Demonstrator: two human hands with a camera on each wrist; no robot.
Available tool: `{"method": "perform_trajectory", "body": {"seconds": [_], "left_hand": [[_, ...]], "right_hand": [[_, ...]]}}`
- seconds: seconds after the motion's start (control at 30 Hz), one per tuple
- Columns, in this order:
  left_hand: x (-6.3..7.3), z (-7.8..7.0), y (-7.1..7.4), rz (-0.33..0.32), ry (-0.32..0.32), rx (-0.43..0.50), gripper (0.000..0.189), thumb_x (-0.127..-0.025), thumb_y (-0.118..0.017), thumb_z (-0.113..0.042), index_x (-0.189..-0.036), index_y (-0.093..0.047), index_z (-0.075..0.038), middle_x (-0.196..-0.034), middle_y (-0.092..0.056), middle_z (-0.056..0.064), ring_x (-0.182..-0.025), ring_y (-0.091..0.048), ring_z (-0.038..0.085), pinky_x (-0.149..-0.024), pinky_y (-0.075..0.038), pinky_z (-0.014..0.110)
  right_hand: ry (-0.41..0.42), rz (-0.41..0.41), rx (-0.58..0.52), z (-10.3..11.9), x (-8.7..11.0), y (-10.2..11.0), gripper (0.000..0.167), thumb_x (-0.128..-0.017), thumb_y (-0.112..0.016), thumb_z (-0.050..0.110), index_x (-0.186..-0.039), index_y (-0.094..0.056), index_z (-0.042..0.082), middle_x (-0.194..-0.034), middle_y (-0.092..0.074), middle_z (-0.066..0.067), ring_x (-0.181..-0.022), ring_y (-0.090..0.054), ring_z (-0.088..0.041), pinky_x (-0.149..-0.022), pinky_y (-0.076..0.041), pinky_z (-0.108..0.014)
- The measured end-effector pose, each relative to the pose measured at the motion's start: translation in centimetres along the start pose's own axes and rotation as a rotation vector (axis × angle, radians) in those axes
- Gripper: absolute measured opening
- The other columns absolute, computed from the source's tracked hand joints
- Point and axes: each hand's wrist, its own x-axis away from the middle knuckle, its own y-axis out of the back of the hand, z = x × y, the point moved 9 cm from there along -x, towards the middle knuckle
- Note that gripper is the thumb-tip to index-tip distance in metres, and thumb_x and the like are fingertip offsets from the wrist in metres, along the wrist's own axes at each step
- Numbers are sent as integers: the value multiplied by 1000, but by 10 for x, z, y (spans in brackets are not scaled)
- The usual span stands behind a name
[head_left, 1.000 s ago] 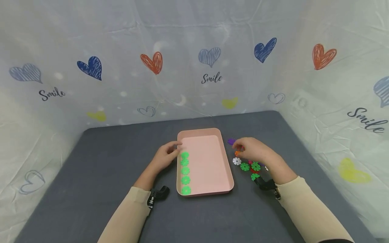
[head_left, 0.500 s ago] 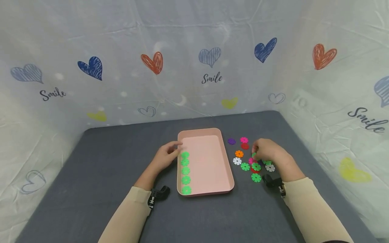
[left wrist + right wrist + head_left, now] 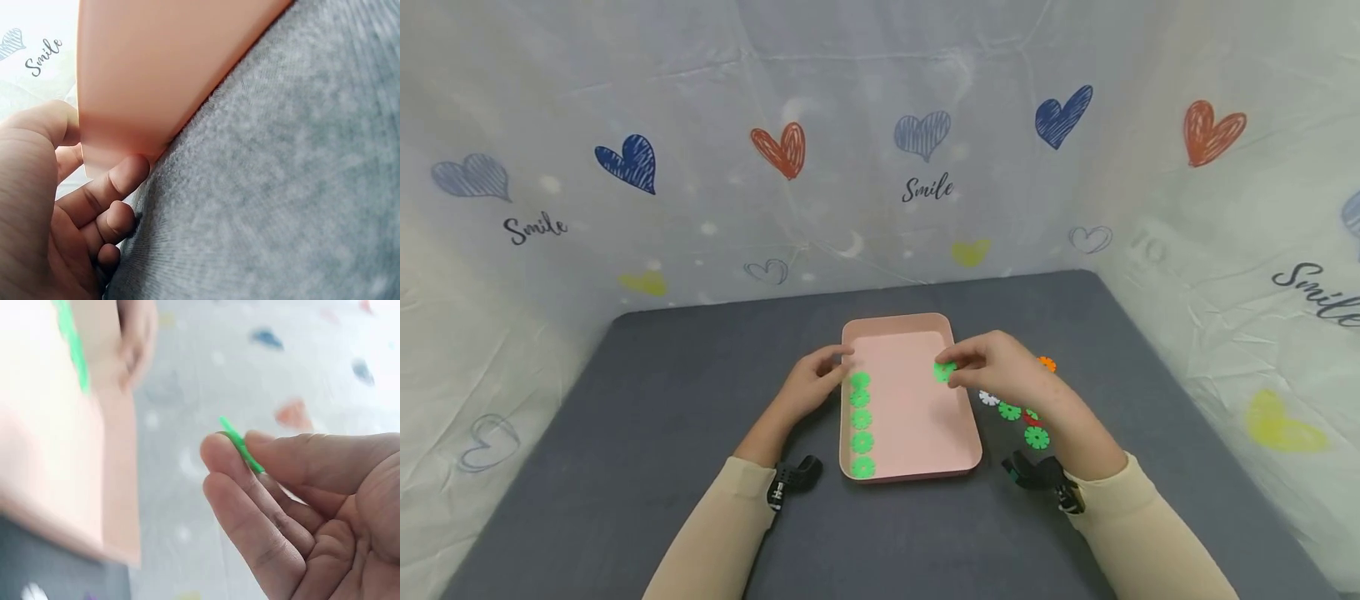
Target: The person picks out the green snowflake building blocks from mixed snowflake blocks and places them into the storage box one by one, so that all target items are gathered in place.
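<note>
Between the thumb and fingertips of my right hand [image 3: 1011,371] I pinch a green flower-shaped plastic disc [image 3: 944,372], held over the right side of a pink tray [image 3: 917,417]. The right wrist view shows that disc [image 3: 242,449] edge-on. My left hand [image 3: 808,385] grips the tray's left edge; in the left wrist view, the left hand [image 3: 81,194] has fingers against the outer wall [image 3: 150,69] and a digit over the rim. Inside the tray, several green discs [image 3: 862,419] lie in a column along the left wall.
Right of the tray, loose discs lie on the dark grey table [image 3: 700,400]: a white disc [image 3: 989,398], green discs [image 3: 1037,437], an orange disc [image 3: 1047,364] and a red one [image 3: 1032,420]. My right forearm hides others. A printed curtain [image 3: 865,225] stands behind and at the sides.
My right hand moved from the tray's right side to the loose pile, took a green disc, and came back left over the tray with it. My left hand stayed on the tray edge.
</note>
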Motion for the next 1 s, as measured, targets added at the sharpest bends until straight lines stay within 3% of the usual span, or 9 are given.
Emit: {"method": "perform_trajectory", "body": {"seconds": [0.17,0.37,0.53,0.77,1.0], "left_hand": [[-1,-1,-2,-1,-4,5,33,-104,-62,-23,-136,-67,-17,-85,-64,5,-68,-52,22,-61,-43,36],[0,-1,-3,11,7,6,34,-104,-60,-24,-137,-65,-16,-91,-66,7,-69,-53,22,-61,-44,36],[1,-3,-1,7,22,9,34,-104,-61,-24,-137,-65,-17,-97,-68,9,-73,-56,23,-64,-45,37],[1,-3,0,13,32,14,34,-104,-61,-24,-137,-65,-18,-98,-68,8,-75,-56,23,-65,-46,37],[1,-3,0,6,29,12,34,-104,-61,-23,-137,-66,-18,-95,-67,7,-72,-54,23,-63,-45,37]], "right_hand": [[108,54,6,18,-6,-42,30,-90,-77,8,-121,-77,9,-98,-76,3,-84,-71,-15,-74,-55,-33],[186,135,104,19,-13,-87,30,-90,-76,4,-120,-77,6,-106,-76,1,-74,-64,-9,-65,-51,-27],[235,185,191,17,-17,-116,30,-87,-76,1,-116,-79,6,-90,-74,3,-74,-62,-5,-71,-51,-26],[244,241,205,7,-19,-141,25,-84,-79,1,-109,-80,5,-71,-61,10,-66,-52,-3,-65,-46,-24],[226,285,277,3,-16,-144,20,-83,-85,8,-102,-80,10,-67,-55,11,-65,-49,-4,-65,-44,-25]]}}
